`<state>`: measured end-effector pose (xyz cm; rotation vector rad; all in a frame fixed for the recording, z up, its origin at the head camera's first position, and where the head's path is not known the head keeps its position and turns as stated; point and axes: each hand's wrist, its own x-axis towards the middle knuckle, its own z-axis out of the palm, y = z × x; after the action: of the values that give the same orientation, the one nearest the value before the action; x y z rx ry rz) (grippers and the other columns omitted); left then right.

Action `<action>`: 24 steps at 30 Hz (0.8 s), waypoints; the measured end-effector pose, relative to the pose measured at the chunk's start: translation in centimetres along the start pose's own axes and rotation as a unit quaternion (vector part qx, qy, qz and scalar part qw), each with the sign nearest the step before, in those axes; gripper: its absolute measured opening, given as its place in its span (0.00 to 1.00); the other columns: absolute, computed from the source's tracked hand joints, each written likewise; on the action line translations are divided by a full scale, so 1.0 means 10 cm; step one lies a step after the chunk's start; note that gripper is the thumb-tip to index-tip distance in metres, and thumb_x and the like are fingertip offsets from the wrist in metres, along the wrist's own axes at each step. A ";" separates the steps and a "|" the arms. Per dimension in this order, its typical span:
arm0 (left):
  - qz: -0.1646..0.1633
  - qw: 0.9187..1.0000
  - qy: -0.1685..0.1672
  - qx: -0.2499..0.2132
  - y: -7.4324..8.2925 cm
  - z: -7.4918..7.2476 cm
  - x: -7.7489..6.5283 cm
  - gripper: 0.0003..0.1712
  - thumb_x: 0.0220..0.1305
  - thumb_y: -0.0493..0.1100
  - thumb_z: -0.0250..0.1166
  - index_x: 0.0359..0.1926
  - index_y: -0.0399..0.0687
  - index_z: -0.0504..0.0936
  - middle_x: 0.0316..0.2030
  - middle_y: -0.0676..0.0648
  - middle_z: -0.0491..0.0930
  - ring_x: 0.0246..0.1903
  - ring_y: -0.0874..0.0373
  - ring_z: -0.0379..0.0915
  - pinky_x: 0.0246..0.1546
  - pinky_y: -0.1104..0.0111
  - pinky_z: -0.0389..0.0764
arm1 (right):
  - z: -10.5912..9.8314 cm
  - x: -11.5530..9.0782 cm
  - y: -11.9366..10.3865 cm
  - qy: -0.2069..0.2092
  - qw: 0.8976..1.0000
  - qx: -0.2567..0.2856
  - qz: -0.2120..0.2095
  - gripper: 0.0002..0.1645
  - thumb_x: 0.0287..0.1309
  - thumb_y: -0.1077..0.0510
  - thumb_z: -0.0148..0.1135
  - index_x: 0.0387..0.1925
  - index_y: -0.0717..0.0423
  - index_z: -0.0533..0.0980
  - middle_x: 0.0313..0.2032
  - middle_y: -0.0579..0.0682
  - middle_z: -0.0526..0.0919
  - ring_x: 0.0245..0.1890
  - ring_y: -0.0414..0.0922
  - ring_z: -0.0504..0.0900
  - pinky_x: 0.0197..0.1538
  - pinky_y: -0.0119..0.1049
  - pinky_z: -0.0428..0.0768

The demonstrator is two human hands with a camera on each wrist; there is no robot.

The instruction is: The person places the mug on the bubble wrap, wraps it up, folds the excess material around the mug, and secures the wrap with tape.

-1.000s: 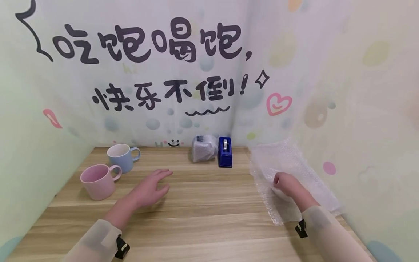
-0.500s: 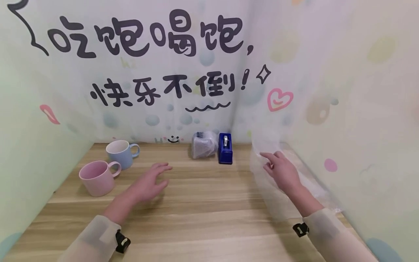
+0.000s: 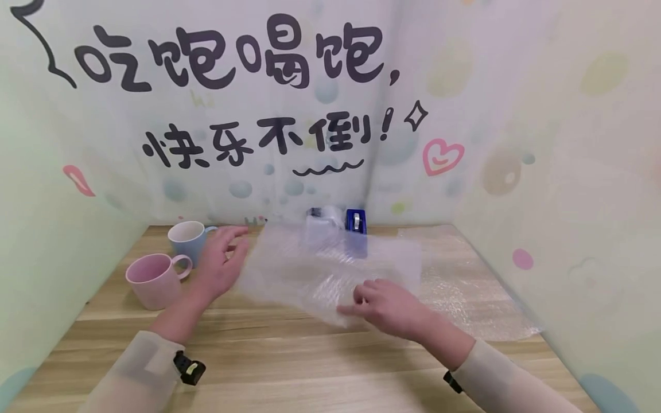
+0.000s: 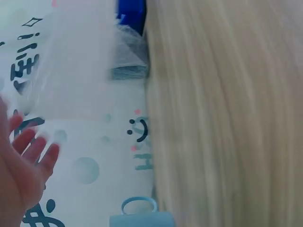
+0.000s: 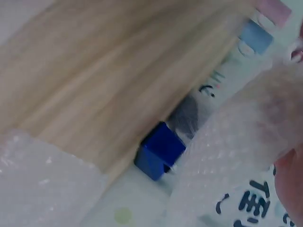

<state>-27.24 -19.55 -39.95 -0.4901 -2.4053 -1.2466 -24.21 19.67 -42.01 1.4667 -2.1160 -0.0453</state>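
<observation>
Held from one side only, so a fold or a snag is the likely trouble

My right hand (image 3: 389, 310) pinches the bubble-wrap sheet (image 3: 310, 269) by its near side, toward the right, and the sheet hangs blurred above the middle of the desk (image 3: 289, 367). My left hand (image 3: 221, 265) has its fingers spread just beside the sheet's left end; whether a fingertip touches it I can't tell, but I see no grip there. With one pinch to steer by, I think the limp plastic could sag or double over and land creased.

In the head view its far side overlaps the wrapped bundle (image 4: 131, 59) and the blue tape dispenser (image 5: 161, 149), both at the desk's far edge. Set down that far out, it could settle on top of them or catch on the dispenser's corners — and a tug back might drag something askew.

The left is tight too: my hand partly hides the handle of the blue mug (image 3: 187, 245), near the far left corner, with the pink mug (image 3: 155, 284) closer to me by the left edge. A careless sideways pull could knock either one. The other sheet (image 3: 470, 292) lies along the right edge, where my sleeve (image 3: 506, 373) could shift it.
</observation>
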 end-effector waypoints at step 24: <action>-0.088 0.900 -0.418 0.093 -0.23 0.24 -0.20 0.59 0.54 0.52 0.86 0.82 0.43 0.68 0.86 0.28 0.50 0.85 0.22 0.36 0.82 0.27 0.44 | 0.30 -0.17 0.31 -0.335 0.855 0.254 0.303 0.51 0.65 0.31 0.73 0.83 0.44 0.68 0.84 0.69 0.59 0.82 0.72 0.61 0.80 0.70 0.66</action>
<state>-27.02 -19.07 -43.83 -0.9080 -3.3046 -0.9618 -27.79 21.50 -44.24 1.0315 -3.2896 0.3045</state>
